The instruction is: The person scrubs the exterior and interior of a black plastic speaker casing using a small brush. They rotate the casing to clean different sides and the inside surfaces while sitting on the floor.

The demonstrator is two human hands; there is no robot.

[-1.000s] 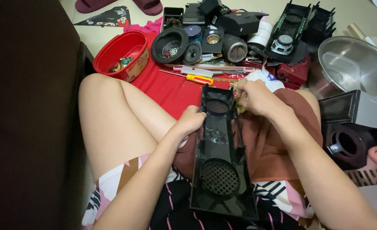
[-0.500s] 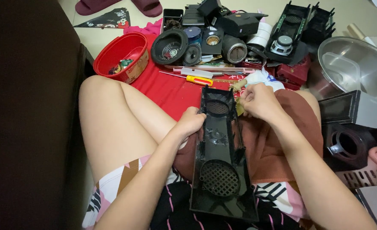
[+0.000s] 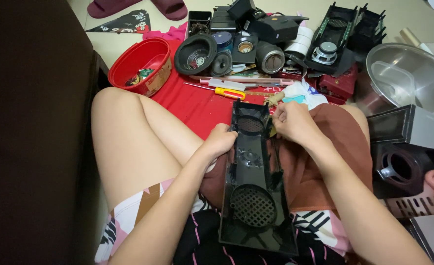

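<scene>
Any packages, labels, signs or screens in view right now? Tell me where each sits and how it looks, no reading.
Label band: on the side of the red bowl, upper left on the floor; curved strip, gold-brown.
Printed pennant: flat on the floor at the top left; black triangle with small pale markings.
Dark red box: behind the right hand, near the metal bowl; rectangular.
No screens show.

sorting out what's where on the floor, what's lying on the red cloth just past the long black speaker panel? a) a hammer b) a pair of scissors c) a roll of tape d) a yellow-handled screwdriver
d: a yellow-handled screwdriver lies on the red cloth just beyond the far end of the black speaker panel, which the left hand steadies and the right hand works at.
</scene>
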